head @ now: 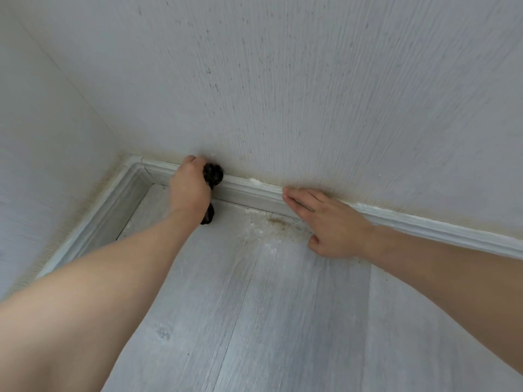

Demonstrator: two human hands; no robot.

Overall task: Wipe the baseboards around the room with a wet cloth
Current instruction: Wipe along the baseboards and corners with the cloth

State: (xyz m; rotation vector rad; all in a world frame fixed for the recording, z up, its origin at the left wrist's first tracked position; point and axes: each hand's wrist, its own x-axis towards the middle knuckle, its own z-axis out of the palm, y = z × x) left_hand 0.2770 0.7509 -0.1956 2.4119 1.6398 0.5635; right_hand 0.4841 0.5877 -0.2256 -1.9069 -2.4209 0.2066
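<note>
- Head view: left hand has its fingers clenched round a dark, bunched wet cloth, pressing it onto the top edge of the white moulded baseboard.
- Right hand lies released, fingers straight, fingertips touching the baseboard further from the corner.
- Baseboard's long axis runs from the corner out past the right hand; the cloth sits near the corner.
- Judgement: the left hand is nearer, and the unwiped length lies away from the corner.
- Brownish stain on the grey plank floor lies just beside the baseboard, between both hands.
</note>
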